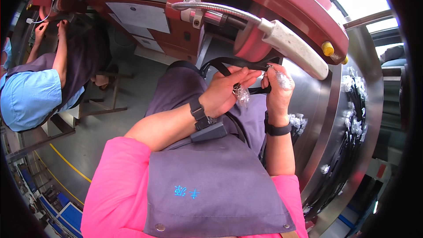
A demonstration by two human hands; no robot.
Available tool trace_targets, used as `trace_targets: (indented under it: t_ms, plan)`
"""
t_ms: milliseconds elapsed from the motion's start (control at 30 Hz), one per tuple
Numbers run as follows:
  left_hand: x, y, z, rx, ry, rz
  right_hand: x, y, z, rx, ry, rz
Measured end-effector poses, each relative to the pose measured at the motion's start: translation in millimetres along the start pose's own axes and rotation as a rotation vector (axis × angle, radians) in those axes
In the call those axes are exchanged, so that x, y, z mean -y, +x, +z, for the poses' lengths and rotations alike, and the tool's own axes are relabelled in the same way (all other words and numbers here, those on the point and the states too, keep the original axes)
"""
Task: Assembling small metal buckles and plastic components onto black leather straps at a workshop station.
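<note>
Between my hands, in front of the machine, is a narrow black strap (219,65) that loops up near a reddish wheel (252,39). My left hand (222,91) pinches it between thumb and fingers. Beside those fingers a small metal fitting in crumpled clear plastic wrap (242,96) hangs down. My right hand (279,94) is closed on another part of the strap, its fingertips at a small shiny metal piece. More clear wrap bulges over the right fingers. Whether the strap touches the wheel I cannot tell.
A thick pale handle-shaped part (297,49) on a braided metal hose juts over my right hand. The dark red machine frame (308,11) arches above. Black straps with wrapped ends (352,123) lie in a metal trough at right. A co-worker (39,90) sits at left.
</note>
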State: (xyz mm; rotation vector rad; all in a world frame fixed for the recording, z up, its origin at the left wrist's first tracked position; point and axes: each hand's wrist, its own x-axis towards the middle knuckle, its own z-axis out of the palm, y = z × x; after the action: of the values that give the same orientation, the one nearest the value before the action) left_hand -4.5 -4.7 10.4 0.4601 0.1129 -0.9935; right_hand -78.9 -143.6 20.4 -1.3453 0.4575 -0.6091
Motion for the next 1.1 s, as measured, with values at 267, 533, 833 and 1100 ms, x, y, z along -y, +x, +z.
trace_targets:
  t_ms: [267, 533, 833, 1100]
  plan:
    - [0, -3, -17, -0.026, -0.004, -0.272, 4, -12, -8, 0.228, -0.584, -0.387]
    - [-3, 3, -36, -0.03, 0.162, -0.258, 21, -21, -6, 0.409, -0.894, -0.484]
    - [2, 3, -34, 0.003, 0.175, -0.045, 17, -15, -3, 0.167, -0.885, -0.446]
    - [-2, -1, -17, 0.025, 0.073, -0.046, 8, -13, 9, 0.007, -0.346, 0.032]
